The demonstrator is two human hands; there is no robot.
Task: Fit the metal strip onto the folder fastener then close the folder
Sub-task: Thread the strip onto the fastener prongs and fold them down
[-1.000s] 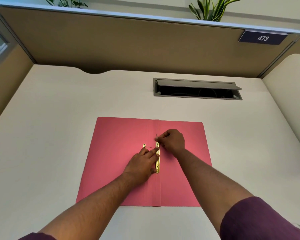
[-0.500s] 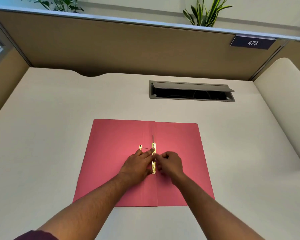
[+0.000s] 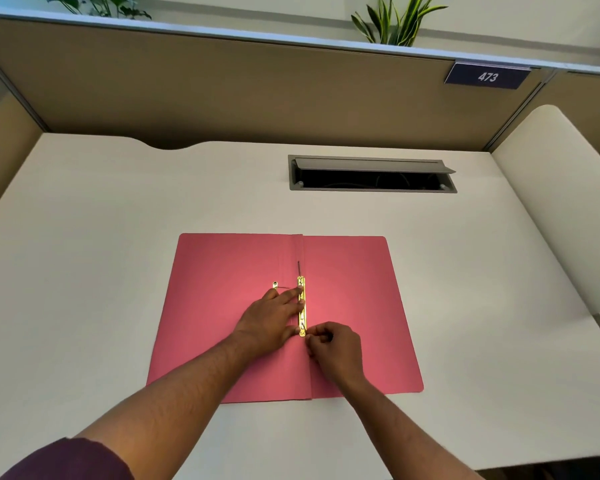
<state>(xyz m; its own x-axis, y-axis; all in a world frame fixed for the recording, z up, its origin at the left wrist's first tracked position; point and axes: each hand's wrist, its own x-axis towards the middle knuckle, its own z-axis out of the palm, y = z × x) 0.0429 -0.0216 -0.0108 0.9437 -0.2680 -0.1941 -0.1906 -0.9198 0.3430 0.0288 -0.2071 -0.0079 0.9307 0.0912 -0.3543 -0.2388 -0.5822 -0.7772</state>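
A pink folder [image 3: 354, 289] lies open and flat on the desk. A gold metal strip [image 3: 301, 306] runs along its spine fold. One thin fastener prong [image 3: 299, 268] stands up at the strip's far end. A small gold slider piece [image 3: 275, 285] lies just left of the strip. My left hand [image 3: 269, 318] lies flat on the left cover, its fingertips pressing the strip's left edge. My right hand [image 3: 333, 344] is curled at the strip's near end, fingertips pinched there; what they pinch is hidden.
A grey cable tray [image 3: 371, 174] with its lid raised is set into the white desk [image 3: 118, 237] behind the folder. Brown partition walls [image 3: 222, 88] enclose the desk, with a number plate [image 3: 487, 76] and plants above. A second desk [image 3: 551, 202] adjoins on the right.
My right hand has moved from the strip's far end down to its near end. My left hand has stayed pressed against the strip. The far prong now stands uncovered.
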